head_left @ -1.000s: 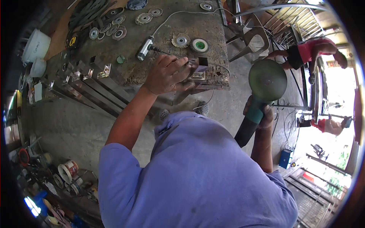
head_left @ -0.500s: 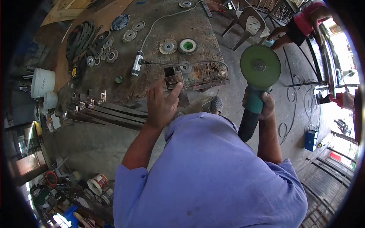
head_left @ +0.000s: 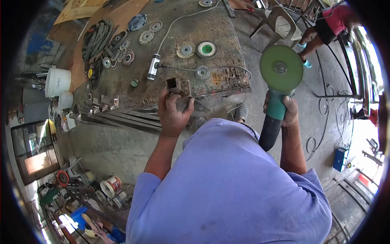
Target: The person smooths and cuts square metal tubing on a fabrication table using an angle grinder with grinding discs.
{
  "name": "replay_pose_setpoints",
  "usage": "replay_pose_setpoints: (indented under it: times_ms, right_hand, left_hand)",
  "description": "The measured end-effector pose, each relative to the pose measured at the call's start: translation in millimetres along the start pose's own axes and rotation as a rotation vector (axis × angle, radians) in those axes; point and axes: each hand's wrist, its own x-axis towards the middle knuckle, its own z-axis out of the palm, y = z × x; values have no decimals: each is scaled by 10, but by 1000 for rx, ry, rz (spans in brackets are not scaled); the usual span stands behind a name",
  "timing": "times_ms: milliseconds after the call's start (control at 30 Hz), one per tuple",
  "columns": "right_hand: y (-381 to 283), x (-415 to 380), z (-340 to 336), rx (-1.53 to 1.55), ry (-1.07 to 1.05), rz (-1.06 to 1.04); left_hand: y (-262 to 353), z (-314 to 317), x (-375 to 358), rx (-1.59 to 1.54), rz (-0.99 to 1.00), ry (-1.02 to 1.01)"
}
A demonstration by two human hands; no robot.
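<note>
My right hand [head_left: 290, 113] is closed around the body of a teal and black angle grinder [head_left: 277, 106]. Its large green disc [head_left: 271, 71] points up and away from me, off the table's right side. At the table's near edge, my left hand [head_left: 174, 116] pinches a short piece of square metal tube [head_left: 174, 85] from the near side. The tube's dark hollow end faces up and to the left. My left fingers partly cover its lower side. Just beyond the tube lies a silver and black cylindrical tool [head_left: 153, 67] with a cord.
Several discs, among them a green-centred wheel [head_left: 206, 49], lie on the worn table [head_left: 178, 36]. Metal bars [head_left: 130, 118] extend at the left below it. A white bucket [head_left: 58, 82] stands far left. A person in a pink top [head_left: 339, 19] is at upper right, near a chair [head_left: 280, 26].
My left hand has gone from spread fingers over the metal tube to a grip on its near side. The tube has turned and tilted left. The grinder stays raised in my right hand.
</note>
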Motion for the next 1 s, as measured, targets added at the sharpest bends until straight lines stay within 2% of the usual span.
replay_pose_setpoints:
  times_ms: [167,267,367,500,533,633,733,867,1000]
  right_hand:
    - [-51,70,-84,-36,-3,2]
    - [-36,83,-174,-14,20,39]
    - [-24,171,-306,29,-90,72]
    - [-165,281,-213,-73,-230,46]
    - [-196,322,-195,-94,-228,37]
    - [-206,368,-240,-122,-216,23]
    - [-199,445,-110,-101,-240,43]
    - [-152,464,84,-153,-236,44]
    - [-298,449,151,-234,-325,44]
  left_hand:
    - [273,253,32,-98,-332,184]
    - [308,393,16,-180,-532,41]
    - [-60,791,-305,-336,-720,83]
    - [3,493,-255,-342,-650,165]
    - [78,321,-208,-503,-681,166]
    - [157,-154,-162,-509,-783,187]
    - [-57,-322,-272,-480,-795,358]
    - [-287,-442,-325,-442,-828,488]
    - [-477,-605,-351,-329,-822,477]
